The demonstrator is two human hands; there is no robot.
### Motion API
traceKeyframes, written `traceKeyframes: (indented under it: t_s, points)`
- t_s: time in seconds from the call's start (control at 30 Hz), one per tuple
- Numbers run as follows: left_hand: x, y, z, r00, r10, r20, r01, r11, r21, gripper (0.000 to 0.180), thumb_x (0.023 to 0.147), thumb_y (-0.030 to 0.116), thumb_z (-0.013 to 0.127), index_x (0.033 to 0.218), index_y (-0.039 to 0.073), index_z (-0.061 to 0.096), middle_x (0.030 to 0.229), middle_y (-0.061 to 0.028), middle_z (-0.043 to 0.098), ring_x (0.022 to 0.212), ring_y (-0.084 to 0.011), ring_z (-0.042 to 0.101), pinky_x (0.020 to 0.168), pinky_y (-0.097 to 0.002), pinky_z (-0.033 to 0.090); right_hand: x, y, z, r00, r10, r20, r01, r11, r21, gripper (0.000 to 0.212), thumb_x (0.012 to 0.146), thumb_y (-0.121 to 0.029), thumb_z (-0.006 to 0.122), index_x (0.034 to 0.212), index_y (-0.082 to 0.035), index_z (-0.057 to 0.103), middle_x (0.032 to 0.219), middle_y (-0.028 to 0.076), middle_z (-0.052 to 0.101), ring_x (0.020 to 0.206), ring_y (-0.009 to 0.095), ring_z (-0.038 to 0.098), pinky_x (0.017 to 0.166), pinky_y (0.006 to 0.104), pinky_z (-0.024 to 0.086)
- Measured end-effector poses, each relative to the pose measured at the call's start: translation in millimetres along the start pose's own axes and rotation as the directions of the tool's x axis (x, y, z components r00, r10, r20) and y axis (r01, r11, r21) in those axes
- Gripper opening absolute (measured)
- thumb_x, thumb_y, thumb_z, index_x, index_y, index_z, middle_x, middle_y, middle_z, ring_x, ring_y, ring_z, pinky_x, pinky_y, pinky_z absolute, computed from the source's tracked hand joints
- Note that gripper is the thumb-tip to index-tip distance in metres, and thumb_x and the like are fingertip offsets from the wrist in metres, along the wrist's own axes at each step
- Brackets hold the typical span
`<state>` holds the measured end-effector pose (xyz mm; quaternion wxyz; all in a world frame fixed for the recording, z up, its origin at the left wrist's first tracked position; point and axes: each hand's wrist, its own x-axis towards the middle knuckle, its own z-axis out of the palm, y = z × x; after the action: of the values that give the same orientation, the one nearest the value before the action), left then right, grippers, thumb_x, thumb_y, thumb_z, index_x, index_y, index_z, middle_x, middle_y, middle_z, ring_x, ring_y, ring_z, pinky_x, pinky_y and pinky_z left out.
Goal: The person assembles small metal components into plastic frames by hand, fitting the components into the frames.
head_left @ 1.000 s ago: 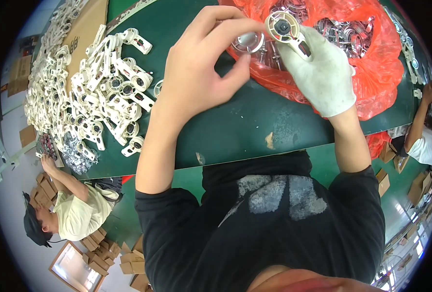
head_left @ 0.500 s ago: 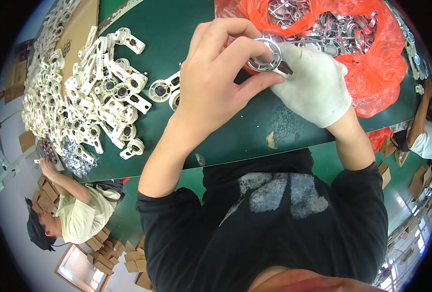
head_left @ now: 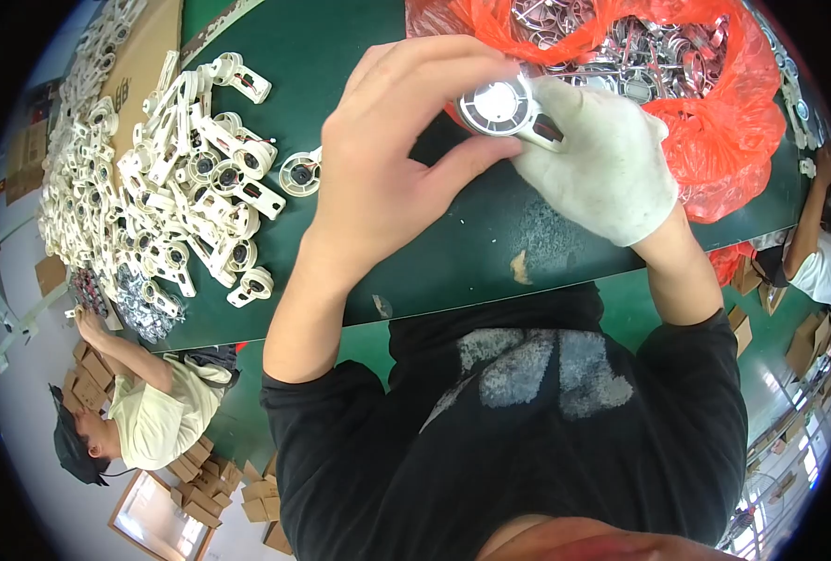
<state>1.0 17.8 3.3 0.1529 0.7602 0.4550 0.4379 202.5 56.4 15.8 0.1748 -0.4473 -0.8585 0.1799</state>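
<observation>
Both hands are raised over the green table, at a small white fan housing [head_left: 498, 107] with a round spoked head and a bright disc in its middle. My bare left hand [head_left: 397, 154] curls about the round head, fingers above and thumb along its lower edge. In a white glove, my right hand [head_left: 600, 154] grips the housing's handle end from the right; its fingertips are partly hidden. Beside my left wrist lies another white fan housing [head_left: 299, 174] with a dark motor in its ring.
A large heap of white fan housings [head_left: 205, 168] covers the table's left. Beyond my right hand, a red plastic bag [head_left: 719, 140] holds shiny metal rings [head_left: 635, 61]. A bag of small parts [head_left: 149, 304] lies near a co-worker [head_left: 167, 411] at left; another person's arm [head_left: 813, 215] shows at far right.
The round head has tipped, so its bright disc now faces up. My left hand has shifted slightly left and its fingers have drawn back from the ring's middle. My right hand is almost still.
</observation>
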Motion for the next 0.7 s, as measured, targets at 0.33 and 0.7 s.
traceKeyframes:
  t_s: [0.33, 0.7]
  points:
    - [-3.6, -8.6, -0.2, 0.998, -0.030, 0.054, 0.041, 0.976, -0.216, 0.053, 0.079, -0.002, 0.084, 0.129, -0.001, 0.065, 0.128, -0.0155, 0.072, 0.119, -0.0240, 0.069, 0.094, -0.0337, 0.059, 1.8, 5.6, 3.8, 0.999, -0.023, -0.028, 0.027, 0.992, 0.124, 0.021, 0.085, -0.027, 0.075, 0.100, -0.012, 0.073, 0.074, 0.013, 0.070, 0.074, 0.033, 0.072, 0.063, 0.0458, 0.057]
    - [-2.3, -5.7, 1.8, 0.998, 0.069, 0.009, -0.066, 0.979, -0.192, 0.049, 0.078, -0.003, 0.085, 0.123, -0.003, 0.064, 0.128, -0.0194, 0.071, 0.115, -0.0250, 0.070, 0.092, -0.0327, 0.059, -0.9, 3.2, 3.3, 0.990, -0.094, -0.105, 0.098, 0.995, 0.035, 0.023, 0.080, -0.025, 0.078, 0.097, -0.012, 0.071, 0.073, 0.011, 0.069, 0.074, 0.032, 0.072, 0.061, 0.0449, 0.056]
